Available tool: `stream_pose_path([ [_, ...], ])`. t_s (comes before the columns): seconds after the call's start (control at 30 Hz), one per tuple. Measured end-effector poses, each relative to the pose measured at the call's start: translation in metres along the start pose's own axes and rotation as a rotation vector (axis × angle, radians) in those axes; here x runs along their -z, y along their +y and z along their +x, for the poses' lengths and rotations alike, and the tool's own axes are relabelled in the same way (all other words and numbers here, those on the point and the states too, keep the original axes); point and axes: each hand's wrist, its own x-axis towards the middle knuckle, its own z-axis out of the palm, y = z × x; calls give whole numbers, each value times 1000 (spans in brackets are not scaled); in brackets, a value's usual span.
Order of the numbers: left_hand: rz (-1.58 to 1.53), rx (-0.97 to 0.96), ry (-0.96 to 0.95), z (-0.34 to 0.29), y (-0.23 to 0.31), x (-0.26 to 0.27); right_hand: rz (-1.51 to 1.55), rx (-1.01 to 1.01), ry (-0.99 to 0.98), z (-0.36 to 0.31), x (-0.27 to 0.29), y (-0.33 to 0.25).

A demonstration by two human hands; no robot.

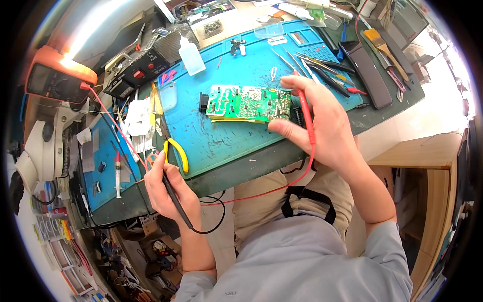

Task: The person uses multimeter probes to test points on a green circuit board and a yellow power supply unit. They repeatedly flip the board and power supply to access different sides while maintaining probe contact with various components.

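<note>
A green circuit board (247,103) lies on the blue work mat (201,146), a black connector at its left end. In my right hand (324,118) is a red test probe (305,108), lying along the palm side with its tip pointing away from me. Thumb and forefinger are spread around the board's right end; whether they touch it I cannot tell. Lower left, my left hand (171,194) is closed around a black test probe (175,201), pen-like, its tip toward the yellow-handled pliers (183,157). Red and black leads trail from the probes.
An orange multimeter (60,75) stands at the far left. Behind the board are a white squeeze bottle (192,58) and a black boxy device (136,73). Several tweezers (307,65) and a dark phone-like slab (370,75) lie right. A syringe (118,173) rests left.
</note>
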Motion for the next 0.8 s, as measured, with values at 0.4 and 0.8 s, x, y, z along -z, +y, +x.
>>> stream_pose_path([
  [0.4, -11, -3, -5, 1, 1, 2, 252, -35, -232, 1, 2, 10],
  [0.8, -12, 21, 25, 1, 4, -1, 422, -13, 169, -13, 1, 29],
])
